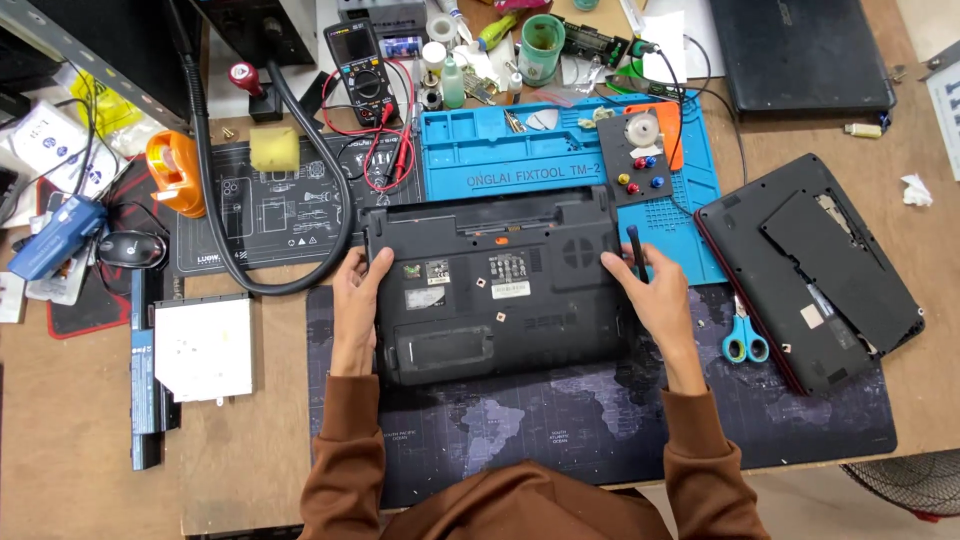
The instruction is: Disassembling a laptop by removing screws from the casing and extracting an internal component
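Observation:
A black laptop (495, 290) lies upside down on a dark desk mat (560, 420) printed with a world map, its underside with stickers facing up. My left hand (355, 300) grips the laptop's left edge, fingers curled over the side. My right hand (645, 290) rests on the laptop's right edge and holds a dark slim screwdriver (634, 245) upright between thumb and fingers. Both arms wear brown sleeves.
A blue silicone work mat (480, 160) lies behind the laptop. Another overturned black laptop (810, 270) sits at right, blue-handled scissors (744, 338) beside it. A closed laptop (800, 55), multimeter (360, 65), black hose (215, 200), optical drive (203, 348) and battery (148, 380) surround.

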